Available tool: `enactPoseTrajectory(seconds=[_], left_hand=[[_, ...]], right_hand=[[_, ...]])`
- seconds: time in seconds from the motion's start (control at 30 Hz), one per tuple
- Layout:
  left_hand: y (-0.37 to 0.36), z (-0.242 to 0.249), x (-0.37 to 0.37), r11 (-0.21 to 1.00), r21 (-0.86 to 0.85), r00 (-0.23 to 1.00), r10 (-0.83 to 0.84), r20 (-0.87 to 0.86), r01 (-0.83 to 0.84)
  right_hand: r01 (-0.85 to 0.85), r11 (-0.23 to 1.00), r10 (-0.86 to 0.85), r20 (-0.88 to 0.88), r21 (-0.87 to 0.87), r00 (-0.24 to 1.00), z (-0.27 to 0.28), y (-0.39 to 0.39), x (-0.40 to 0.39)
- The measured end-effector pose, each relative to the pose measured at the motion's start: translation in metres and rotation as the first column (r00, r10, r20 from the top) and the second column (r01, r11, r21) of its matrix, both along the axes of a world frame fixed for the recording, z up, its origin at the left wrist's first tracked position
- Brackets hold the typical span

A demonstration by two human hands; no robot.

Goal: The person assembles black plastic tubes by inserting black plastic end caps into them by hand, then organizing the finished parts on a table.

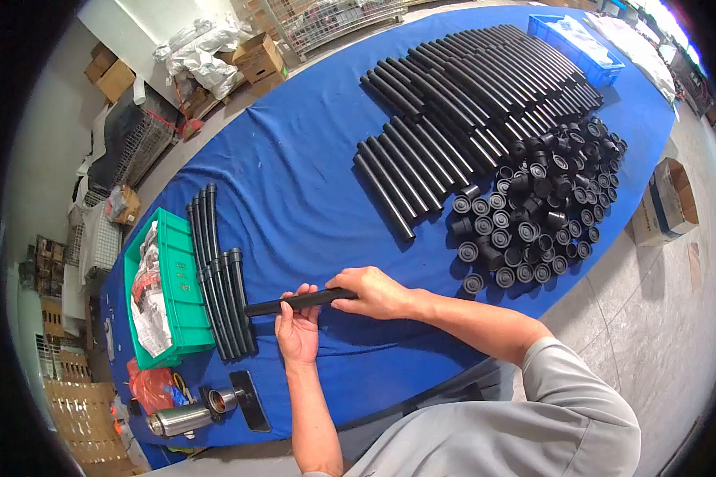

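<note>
A black tube (301,302) lies nearly level between my two hands, above the blue cloth. My left hand (298,335) is turned palm up, its thumb and fingers closed around the tube's middle. My right hand (367,292) wraps the tube's right end, so that end is hidden. The tube's left end comes close to a group of black tubes with end caps (229,306) lying side by side. Many loose black caps (525,232) are heaped to the right. Behind them, rows of bare black tubes (406,171) lie stacked.
A green crate (184,294) with papers inside stands at the left. Near the front edge are a steel flask (179,420), a dark phone-like slab (251,404) and a red plastic bag (149,387). A blue bin (593,60) sits at the far right corner.
</note>
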State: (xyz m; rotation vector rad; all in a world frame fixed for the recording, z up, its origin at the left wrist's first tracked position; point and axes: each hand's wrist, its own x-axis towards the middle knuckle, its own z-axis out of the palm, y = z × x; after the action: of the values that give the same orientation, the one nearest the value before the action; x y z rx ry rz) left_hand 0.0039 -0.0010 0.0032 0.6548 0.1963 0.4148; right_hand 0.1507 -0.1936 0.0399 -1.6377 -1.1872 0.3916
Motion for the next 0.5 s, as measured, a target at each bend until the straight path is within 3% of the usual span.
enactPoseTrajectory(seconds=[0.03, 0.17, 0.2, 0.27, 0.33, 0.43, 0.47, 0.5], left_hand=[[0.000, 0.001, 0.001, 1.000, -0.001, 1.000, -0.008, -0.001, 0.008], [0.001, 0.000, -0.001, 1.000, 0.020, 1.000, -0.024, 0.000, 0.024], [0.000, 0.001, -0.001, 0.999, 0.028, 1.000, -0.020, -0.010, 0.020], [-0.002, 0.003, 0.000, 0.999, 0.045, 0.999, -0.015, -0.029, 0.016], [0.000, 0.001, 0.000, 1.000, 0.006, 1.000, -0.011, -0.012, 0.011], [0.004, -0.004, -0.001, 1.000, -0.020, 1.000, -0.010, 0.012, 0.011], [0.005, -0.006, -0.002, 1.000, -0.024, 1.000, -0.012, 0.019, 0.013], [0.004, -0.004, -0.002, 1.000, -0.015, 1.000, -0.010, 0.011, 0.010]], right_hand=[[0.051, 0.988, -0.089, 0.264, 0.147, 0.960, -0.005, 0.002, -0.001], [0.023, 1.000, -0.025, -0.080, -0.018, 0.997, 0.003, -0.001, -0.002], [-0.197, 0.948, 0.025, -0.559, -0.248, 0.829, 0.036, -0.008, 0.007], [-0.034, 0.996, 0.022, -0.145, -0.082, 0.989, 0.003, -0.001, 0.005], [0.028, 0.997, -0.044, 0.243, 0.071, 0.969, -0.001, 0.000, -0.003], [0.033, 0.999, -0.036, 0.088, 0.033, 0.995, -0.001, -0.001, -0.007], [-0.036, 0.998, 0.033, -0.068, -0.042, 0.997, 0.001, 0.000, 0.000], [-0.177, 0.950, 0.024, -0.506, -0.258, 0.862, 0.036, -0.009, 0.006]])
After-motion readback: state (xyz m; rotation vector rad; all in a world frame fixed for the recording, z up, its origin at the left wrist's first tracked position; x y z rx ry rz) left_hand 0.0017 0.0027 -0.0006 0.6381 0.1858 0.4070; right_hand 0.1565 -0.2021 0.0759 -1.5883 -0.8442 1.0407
